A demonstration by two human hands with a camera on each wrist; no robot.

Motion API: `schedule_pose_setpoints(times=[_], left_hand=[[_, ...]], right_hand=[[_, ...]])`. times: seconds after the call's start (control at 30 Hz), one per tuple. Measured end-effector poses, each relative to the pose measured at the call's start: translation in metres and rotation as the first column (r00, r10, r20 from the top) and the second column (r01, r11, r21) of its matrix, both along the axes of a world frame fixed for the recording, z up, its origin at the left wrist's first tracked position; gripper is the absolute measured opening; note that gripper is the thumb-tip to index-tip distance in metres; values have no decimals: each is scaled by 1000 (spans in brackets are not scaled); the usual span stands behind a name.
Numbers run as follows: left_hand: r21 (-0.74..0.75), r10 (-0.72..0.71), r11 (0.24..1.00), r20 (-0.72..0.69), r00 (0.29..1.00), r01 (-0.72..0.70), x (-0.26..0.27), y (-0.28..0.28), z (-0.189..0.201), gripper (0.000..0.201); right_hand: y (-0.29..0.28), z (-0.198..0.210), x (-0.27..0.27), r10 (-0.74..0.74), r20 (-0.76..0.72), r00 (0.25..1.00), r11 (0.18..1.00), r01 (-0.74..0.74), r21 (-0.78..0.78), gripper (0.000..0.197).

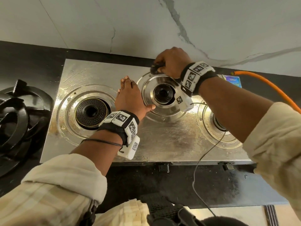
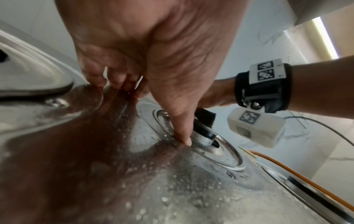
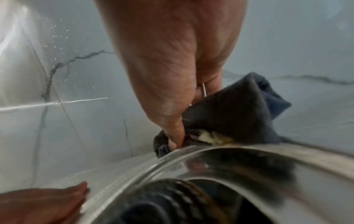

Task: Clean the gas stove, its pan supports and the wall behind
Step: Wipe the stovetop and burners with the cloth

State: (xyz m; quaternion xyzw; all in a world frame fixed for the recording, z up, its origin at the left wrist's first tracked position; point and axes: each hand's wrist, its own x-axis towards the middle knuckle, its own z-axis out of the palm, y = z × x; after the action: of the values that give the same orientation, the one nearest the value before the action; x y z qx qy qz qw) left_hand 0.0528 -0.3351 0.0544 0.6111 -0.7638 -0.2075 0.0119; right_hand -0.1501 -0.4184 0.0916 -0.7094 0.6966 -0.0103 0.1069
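firmly, cloth (image 3: 235, 112) on stove (image 1: 162, 141)

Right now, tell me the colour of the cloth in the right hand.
Dark grey cloth, clearest in the right wrist view.

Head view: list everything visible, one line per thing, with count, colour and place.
Stainless steel gas stove: one, silver, wet, on the counter.
Round burners: three, black; left, middle, right partly hidden.
Cast pan supports: stacked, count unclear, black, counter left of stove.
Dark stone counter: one, black, under stove.
Marble wall: white, grey veins, behind stove.
Gas hose: one, orange, right rear.
Dark cloth: one, grey, behind middle burner.
Left hand: flat on stove.
Right hand: grips cloth.
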Motion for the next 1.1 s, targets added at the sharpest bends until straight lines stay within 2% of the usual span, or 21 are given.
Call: schedule_pose_setpoints(times=[0.17,0.27,0.4,0.5,0.6,0.67,0.8,0.87,0.97,1.1], left_hand=[[25,-23,999,-35,999,24,5,0,-3,128],[87,-76,993,-41,996,79,11,-8,1,146],[183,-308,936,18,951,300,27,-10,30,142],[206,-313,934,81,946,291,38,-9,36,147],[234,-319,928,100,942,290,41,-3,34,144],[235,-322,927,105,941,291,42,1,34,141],[239,-294,933,80,952,268,44,4,33,132],[220,-289,938,62,955,269,45,3,32,132],[197,-286,941,28,958,276,45,4,29,138],[183,-261,949,-5,965,258,46,3,28,149]], right_hand=[[-19,4,27,65,98,993,995,-71,64,28],[-19,4,37,95,123,988,994,-100,39,28],[-14,-1,52,128,44,991,992,-128,-4,29],[-14,-3,61,189,-41,981,982,-190,-23,32],[-15,5,61,219,-52,974,975,-220,-23,28],[-15,16,59,191,-14,981,979,-192,-69,23],[-17,39,51,47,154,987,970,-9,-242,24],[-11,46,50,8,156,988,989,15,-146,26],[16,33,66,21,98,995,998,-27,56,20],[50,9,97,26,6,1000,998,-26,65,18]])
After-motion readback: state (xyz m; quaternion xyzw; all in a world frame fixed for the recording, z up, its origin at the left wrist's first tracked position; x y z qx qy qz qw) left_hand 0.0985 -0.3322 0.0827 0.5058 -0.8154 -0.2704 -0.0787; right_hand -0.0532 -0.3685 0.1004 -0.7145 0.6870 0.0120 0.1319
